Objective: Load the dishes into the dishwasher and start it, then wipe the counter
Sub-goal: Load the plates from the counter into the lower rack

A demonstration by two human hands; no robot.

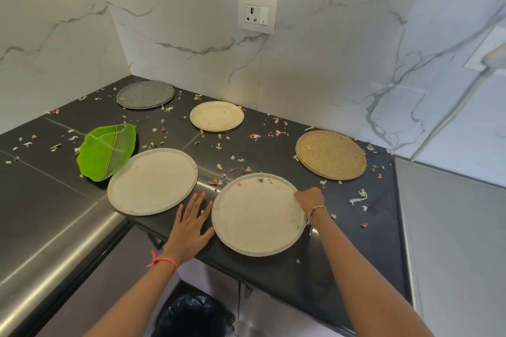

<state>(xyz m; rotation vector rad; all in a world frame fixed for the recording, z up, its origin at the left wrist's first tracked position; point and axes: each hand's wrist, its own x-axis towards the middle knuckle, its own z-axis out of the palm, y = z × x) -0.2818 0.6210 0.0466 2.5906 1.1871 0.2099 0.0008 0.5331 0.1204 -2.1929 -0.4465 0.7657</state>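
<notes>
Head view: nearest cream plate (pixel 257 216) lies flat on the dark counter (pixel 356 227), close to its front edge, a few food specks on it. Right hand (pixel 309 198) at the plate's right rim, fingers curled over the edge, gripping it. Left hand (pixel 191 224) flat on the counter just left of the same plate, fingers straight and spread, holding nothing. Plate sits between the two hands; it is round, so no long axis to align. Judgement: the right hand is better placed to lift, and the left need only slide right to support. Second cream plate (pixel 152 180) lies just beyond the left fingertips.

Five round plates (pixel 145 94) (pixel 216 116) (pixel 330 154) (pixel 152 181) (pixel 257 216), one green leaf plate (pixel 106 152), one wall socket (pixel 257 13), two hands (pixel 189 224) (pixel 309 197).
</notes>
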